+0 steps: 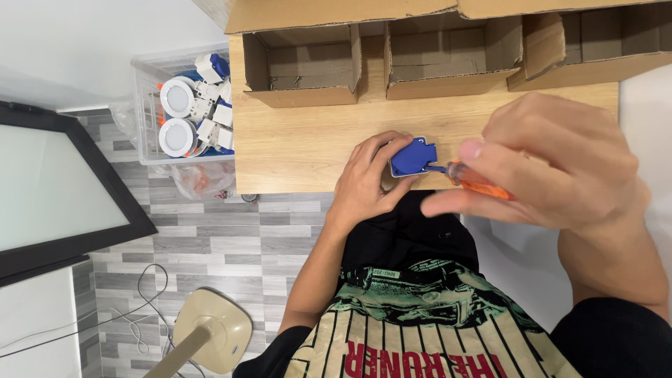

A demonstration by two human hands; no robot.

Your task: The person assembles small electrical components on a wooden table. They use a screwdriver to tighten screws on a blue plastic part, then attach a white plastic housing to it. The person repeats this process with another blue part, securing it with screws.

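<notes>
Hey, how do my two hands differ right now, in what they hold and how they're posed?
The left hand grips a small blue plastic part against the wooden table edge, fingers curled around it; the right hand holds an orange-handled screwdriver pointed at that part. The left hand sits low on the table and looks smaller; the right hand is raised nearer the camera, large and blurred. Both are bare and meet at the blue part.

Bare tabletop (301, 140) open left of left hand (367, 183), between hand and table's left edge; far side blocked by row of three open cardboard boxes (304, 84); right hand (560, 164) with orange screwdriver (479, 183) fills right part; clear plastic bin (148, 150) of fittings just beside left edge
</notes>
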